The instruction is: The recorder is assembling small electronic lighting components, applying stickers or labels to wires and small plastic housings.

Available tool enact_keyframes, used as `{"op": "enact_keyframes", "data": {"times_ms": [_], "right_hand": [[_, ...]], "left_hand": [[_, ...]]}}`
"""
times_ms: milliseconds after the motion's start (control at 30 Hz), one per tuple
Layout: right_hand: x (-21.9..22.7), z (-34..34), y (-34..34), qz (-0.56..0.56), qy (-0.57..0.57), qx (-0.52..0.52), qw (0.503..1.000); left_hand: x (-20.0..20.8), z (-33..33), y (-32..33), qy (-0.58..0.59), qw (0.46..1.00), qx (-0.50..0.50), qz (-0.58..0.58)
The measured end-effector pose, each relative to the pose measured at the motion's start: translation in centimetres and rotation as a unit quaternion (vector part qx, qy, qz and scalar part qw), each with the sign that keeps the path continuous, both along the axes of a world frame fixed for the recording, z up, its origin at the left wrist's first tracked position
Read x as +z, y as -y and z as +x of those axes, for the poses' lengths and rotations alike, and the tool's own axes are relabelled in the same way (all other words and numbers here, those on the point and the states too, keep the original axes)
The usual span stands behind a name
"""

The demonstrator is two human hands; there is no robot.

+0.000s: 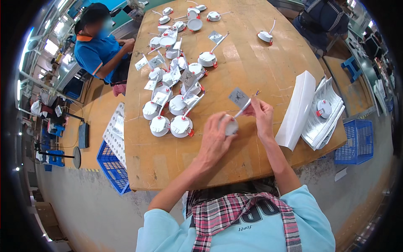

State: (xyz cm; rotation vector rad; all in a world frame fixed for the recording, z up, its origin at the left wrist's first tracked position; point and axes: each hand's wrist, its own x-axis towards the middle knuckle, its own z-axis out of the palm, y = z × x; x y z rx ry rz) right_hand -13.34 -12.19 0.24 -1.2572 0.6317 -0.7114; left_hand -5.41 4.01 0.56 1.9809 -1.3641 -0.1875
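Observation:
My left hand (216,139) is closed round a round white downlight (231,126), low over the table's near middle. A white cable runs from this downlight up to my right hand (261,115), whose fingers pinch it near its bare wire end. A grey label (239,98) with a dark mark hangs on that cable. To the left, several more white downlights (181,126) with red clips stand in a cluster, many with labelled cables sticking up. The nearest ones lie close to my left hand without touching it.
On my right lie a curled white sheet (297,110) and a stack of printed papers (317,136) with one downlight (323,108) on top. Blue crates (354,142) stand beside the brown table (168,172). A person in blue (98,56) sits at the far left; another (321,23) is far right.

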Motion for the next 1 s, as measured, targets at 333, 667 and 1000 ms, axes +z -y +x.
{"op": "enact_keyframes", "data": {"times_ms": [333, 667, 1000], "right_hand": [[-3.0, -0.2, -1.5, -0.333, 0.076, -0.015, 0.94], [-0.6, 0.3, -4.2, -0.308, 0.015, 0.097, 0.946], [-2.4, -0.9, -4.9, -0.372, 0.042, 0.16, 0.913]], "left_hand": [[12.5, -3.2, 2.9, -0.068, 0.979, -0.149, -0.12], [19.9, -9.4, 6.5, -0.101, 0.927, -0.304, -0.195], [2.1, -10.8, 16.4, -0.017, 0.988, -0.112, 0.107]]}}
